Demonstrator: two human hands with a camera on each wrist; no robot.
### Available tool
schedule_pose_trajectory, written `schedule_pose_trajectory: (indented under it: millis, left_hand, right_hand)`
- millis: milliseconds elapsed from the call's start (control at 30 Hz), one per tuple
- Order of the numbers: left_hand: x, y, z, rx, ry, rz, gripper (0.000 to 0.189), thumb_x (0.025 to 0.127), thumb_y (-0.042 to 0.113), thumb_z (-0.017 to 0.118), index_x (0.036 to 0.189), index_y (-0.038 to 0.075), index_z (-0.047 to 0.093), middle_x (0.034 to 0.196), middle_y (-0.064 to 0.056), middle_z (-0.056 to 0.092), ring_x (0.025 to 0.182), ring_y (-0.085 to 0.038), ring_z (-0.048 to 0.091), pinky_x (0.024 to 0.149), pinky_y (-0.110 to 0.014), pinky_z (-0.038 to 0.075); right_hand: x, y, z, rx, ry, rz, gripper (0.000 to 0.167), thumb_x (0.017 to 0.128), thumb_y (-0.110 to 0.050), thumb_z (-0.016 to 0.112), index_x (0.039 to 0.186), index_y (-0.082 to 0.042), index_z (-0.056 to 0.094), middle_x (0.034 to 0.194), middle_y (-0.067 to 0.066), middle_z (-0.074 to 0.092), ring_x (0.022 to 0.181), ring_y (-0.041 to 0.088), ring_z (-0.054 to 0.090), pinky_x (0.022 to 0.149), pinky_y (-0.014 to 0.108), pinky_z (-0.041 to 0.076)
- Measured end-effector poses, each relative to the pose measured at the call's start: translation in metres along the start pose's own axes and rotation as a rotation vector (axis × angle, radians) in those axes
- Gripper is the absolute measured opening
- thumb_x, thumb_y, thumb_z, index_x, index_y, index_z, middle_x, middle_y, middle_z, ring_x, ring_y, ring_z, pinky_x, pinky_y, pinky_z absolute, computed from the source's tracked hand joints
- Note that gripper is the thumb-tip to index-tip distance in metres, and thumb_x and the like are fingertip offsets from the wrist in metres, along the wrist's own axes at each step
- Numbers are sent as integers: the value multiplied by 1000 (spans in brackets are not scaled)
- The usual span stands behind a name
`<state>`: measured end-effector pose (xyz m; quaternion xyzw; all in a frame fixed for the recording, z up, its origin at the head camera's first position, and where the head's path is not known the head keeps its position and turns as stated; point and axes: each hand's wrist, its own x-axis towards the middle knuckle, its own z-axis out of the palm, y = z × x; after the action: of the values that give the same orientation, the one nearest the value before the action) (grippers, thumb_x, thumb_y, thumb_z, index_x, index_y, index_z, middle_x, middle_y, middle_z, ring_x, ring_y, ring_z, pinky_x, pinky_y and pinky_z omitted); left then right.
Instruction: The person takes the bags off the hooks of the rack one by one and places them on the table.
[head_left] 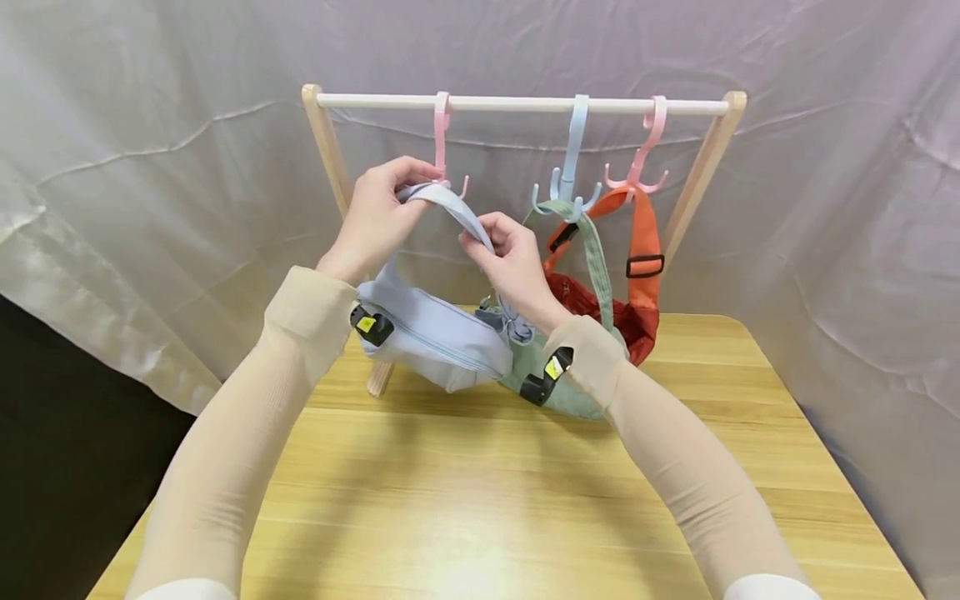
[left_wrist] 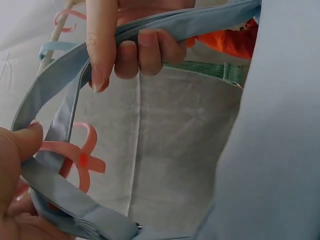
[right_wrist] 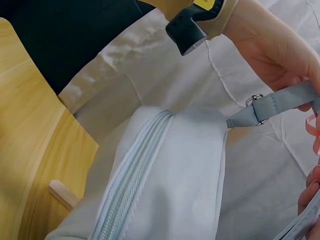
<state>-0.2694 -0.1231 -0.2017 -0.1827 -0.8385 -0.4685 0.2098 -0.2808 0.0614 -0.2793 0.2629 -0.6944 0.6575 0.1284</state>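
Aloft, left hand point(head_left: 377, 215) and right hand point(head_left: 519, 262) pinch the strap point(head_left: 459, 209).

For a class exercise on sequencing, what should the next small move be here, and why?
Probably ease the pale blue strap onto the left pink hanger: the left grip and right grip hold it up by that hanger's lower end, while the green strap and orange strap hang from the other two.

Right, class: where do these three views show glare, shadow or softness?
Head: glare on the table at bottom centre, soft shadows either side; left wrist: dimmer overall, the close bag soft-edged; right wrist: a faint shadow low on the bag.
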Motion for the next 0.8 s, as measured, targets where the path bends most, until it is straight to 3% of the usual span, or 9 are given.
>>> schedule_pose_trajectory:
  millis: [200,333,500,633,800]
  left_hand:
    - [8,3,-1,207,-19,-16,27,98,31,65,108,9,76,103,-6,75,84,-15,54,74,-21,38]
    - [10,5,-1,262,-31,-26,34,100,38,59,101,9,76,86,-5,67,79,-18,48,70,-26,35]
    - [12,5,-4,301,-50,-48,35,103,35,50,92,9,72,70,-2,49,72,-20,43,67,-29,33]
    - [14,4,-7,280,-70,-86,32,101,34,52,91,10,71,73,-1,55,73,-18,43,68,-28,33]
    - [16,6,-10,247,-100,-135,28,99,32,55,98,13,74,91,-2,72,83,-14,50,76,-26,37]
  right_hand:
    - [-1,-1,-1,7,-1,-11,14,94,-6,67,104,3,64,66,-7,58,53,5,43,51,21,33]
    - [-3,-1,-1,21,-13,4,14,94,-5,66,104,3,64,66,-9,58,53,5,44,51,21,34]
    - [-5,4,-3,23,-43,28,14,95,-4,64,105,5,64,69,-12,62,55,7,45,54,21,37]
    - [-8,7,-6,10,-62,45,14,95,-4,65,106,5,65,72,-11,65,57,13,47,55,22,39]
    - [-10,12,-7,11,-80,65,13,94,-4,65,105,4,66,67,-9,61,57,12,47,55,22,38]
